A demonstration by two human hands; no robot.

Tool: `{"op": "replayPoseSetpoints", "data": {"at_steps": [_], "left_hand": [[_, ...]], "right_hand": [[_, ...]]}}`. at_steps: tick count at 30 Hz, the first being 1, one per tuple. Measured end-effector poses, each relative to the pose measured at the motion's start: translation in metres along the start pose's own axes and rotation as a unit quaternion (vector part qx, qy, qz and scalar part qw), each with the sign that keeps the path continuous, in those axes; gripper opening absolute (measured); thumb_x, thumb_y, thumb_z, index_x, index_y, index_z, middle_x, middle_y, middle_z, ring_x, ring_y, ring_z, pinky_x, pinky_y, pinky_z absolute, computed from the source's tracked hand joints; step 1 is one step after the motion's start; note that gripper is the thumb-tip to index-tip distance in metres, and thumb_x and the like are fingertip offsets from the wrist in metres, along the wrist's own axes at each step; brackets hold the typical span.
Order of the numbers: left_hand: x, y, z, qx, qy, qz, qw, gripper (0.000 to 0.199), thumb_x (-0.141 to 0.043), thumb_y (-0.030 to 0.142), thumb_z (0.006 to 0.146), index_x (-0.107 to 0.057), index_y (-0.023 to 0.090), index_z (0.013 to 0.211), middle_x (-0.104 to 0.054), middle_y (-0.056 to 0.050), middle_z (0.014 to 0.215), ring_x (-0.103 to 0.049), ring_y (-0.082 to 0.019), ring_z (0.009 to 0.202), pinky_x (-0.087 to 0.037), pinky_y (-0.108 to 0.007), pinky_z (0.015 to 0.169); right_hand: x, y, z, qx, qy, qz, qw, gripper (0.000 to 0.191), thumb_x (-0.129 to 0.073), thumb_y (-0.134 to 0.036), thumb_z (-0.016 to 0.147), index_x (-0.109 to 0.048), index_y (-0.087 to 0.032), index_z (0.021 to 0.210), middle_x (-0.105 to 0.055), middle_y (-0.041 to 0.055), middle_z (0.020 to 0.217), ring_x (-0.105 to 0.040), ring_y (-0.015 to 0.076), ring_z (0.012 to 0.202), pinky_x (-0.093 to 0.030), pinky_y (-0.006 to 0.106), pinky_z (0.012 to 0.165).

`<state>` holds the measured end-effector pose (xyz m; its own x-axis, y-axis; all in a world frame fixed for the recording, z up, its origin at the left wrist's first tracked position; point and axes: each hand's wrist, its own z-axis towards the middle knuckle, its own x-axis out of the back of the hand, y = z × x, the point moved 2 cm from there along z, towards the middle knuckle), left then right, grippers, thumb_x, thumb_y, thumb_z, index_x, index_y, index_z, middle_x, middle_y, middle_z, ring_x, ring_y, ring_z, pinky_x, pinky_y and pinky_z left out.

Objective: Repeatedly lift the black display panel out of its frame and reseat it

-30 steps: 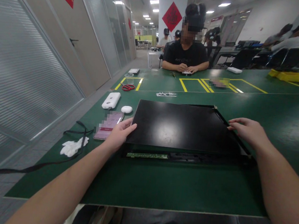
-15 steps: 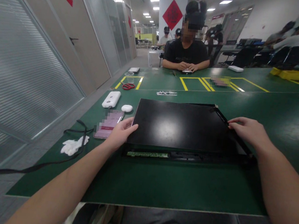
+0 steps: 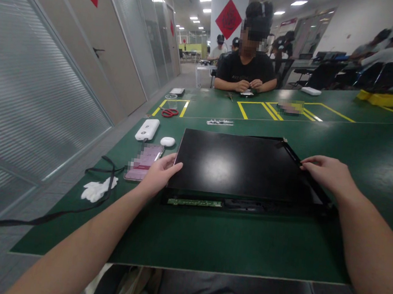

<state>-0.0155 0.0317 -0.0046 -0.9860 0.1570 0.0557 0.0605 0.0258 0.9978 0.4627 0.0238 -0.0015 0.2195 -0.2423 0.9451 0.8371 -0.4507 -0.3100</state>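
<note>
A black display panel [image 3: 240, 165] lies over a black frame [image 3: 263, 207], shifted left of the frame's right side. Along the frame's near edge a narrow green circuit board [image 3: 195, 203] is exposed. My left hand [image 3: 160, 173] grips the panel's left edge, thumb on top and fingers behind or beneath it. At the far right, my right hand [image 3: 330, 174] pinches the right side of the frame between thumb and fingers. What lies under the panel is hidden.
A phone [image 3: 145, 162], a white power bank [image 3: 147, 129], a white earbud case [image 3: 168, 141], crumpled tissue [image 3: 97, 190] and a black strap [image 3: 59, 217] lie left. Red-handled scissors [image 3: 169, 113] and small white strips [image 3: 219, 122] lie beyond. A person [image 3: 248, 70] sits opposite.
My hands, the panel and the frame hold the same arrangement. The whole view has shifted very slightly. Across the table, the other person's hand has lifted a little off the small device.
</note>
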Motion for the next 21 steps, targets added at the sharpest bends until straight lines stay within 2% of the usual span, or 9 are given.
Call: {"op": "replayPoseSetpoints", "data": {"at_steps": [4,6,8,10,14,17,21], "left_hand": [[0.003,-0.001,0.0,-0.005,0.001,0.031,1.0,0.068,-0.083,0.049,0.072,-0.068,0.019,0.131,-0.074,-0.013,0.127,-0.062,-0.036,0.128,-0.048,-0.051,0.111],[0.008,-0.002,0.003,-0.04,0.025,0.094,0.994,0.061,-0.08,0.049,0.075,-0.07,0.02,0.128,-0.065,-0.014,0.141,-0.053,-0.037,0.138,-0.043,-0.051,0.115],[0.014,-0.003,0.005,-0.082,0.065,0.19,0.976,0.054,-0.078,0.049,0.075,-0.075,0.019,0.12,-0.051,-0.015,0.154,-0.043,-0.038,0.146,-0.035,-0.05,0.121],[0.018,-0.004,0.007,-0.093,0.068,0.257,0.96,0.054,-0.073,0.049,0.079,-0.074,0.017,0.122,-0.046,-0.017,0.156,-0.04,-0.038,0.147,-0.031,-0.051,0.122],[0.021,-0.006,0.009,-0.099,0.04,0.335,0.936,0.056,-0.067,0.048,0.083,-0.071,0.013,0.125,-0.047,-0.021,0.154,-0.041,-0.038,0.146,-0.028,-0.054,0.123],[0.022,-0.009,0.011,-0.098,0.029,0.355,0.929,0.054,-0.068,0.048,0.082,-0.072,0.013,0.123,-0.048,-0.021,0.153,-0.044,-0.038,0.144,-0.03,-0.054,0.122],[0.022,-0.015,0.013,-0.092,0.002,0.339,0.936,0.049,-0.068,0.046,0.082,-0.073,0.017,0.121,-0.048,-0.018,0.154,-0.047,-0.037,0.142,-0.042,-0.052,0.115]], "right_hand": [[0.001,0.0,0.0,0.002,0.009,0.005,1.0,0.027,-0.06,-0.04,0.073,-0.079,-0.026,0.085,-0.075,0.0063,0.087,-0.064,0.0247,0.083,-0.047,0.033,0.073],[0.002,-0.001,0.0,0.004,0.01,0.005,1.0,0.027,-0.06,-0.04,0.072,-0.079,-0.026,0.085,-0.075,0.0064,0.088,-0.065,0.0254,0.084,-0.047,0.034,0.073],[0.003,-0.001,0.0,-0.001,0.001,0.006,1.0,0.027,-0.061,-0.04,0.071,-0.079,-0.026,0.086,-0.075,0.0062,0.09,-0.064,0.0255,0.085,-0.047,0.034,0.073],[0.004,-0.001,0.0,-0.012,-0.009,0.015,1.0,0.026,-0.062,-0.039,0.071,-0.079,-0.026,0.086,-0.075,0.0061,0.091,-0.064,0.0251,0.086,-0.047,0.034,0.073],[0.005,0.0,0.0,-0.032,-0.013,0.057,0.998,0.025,-0.061,-0.038,0.071,-0.078,-0.026,0.083,-0.076,0.0054,0.09,-0.065,0.0244,0.084,-0.047,0.035,0.076],[0.005,0.002,0.0,-0.034,-0.008,0.086,0.996,0.023,-0.06,-0.038,0.07,-0.077,-0.025,0.08,-0.076,0.0049,0.087,-0.066,0.0241,0.081,-0.047,0.036,0.075],[0.003,0.004,-0.002,-0.043,-0.011,0.142,0.989,0.025,-0.06,-0.039,0.068,-0.077,-0.024,0.08,-0.077,0.0054,0.083,-0.066,0.0236,0.075,-0.049,0.038,0.073]]}}
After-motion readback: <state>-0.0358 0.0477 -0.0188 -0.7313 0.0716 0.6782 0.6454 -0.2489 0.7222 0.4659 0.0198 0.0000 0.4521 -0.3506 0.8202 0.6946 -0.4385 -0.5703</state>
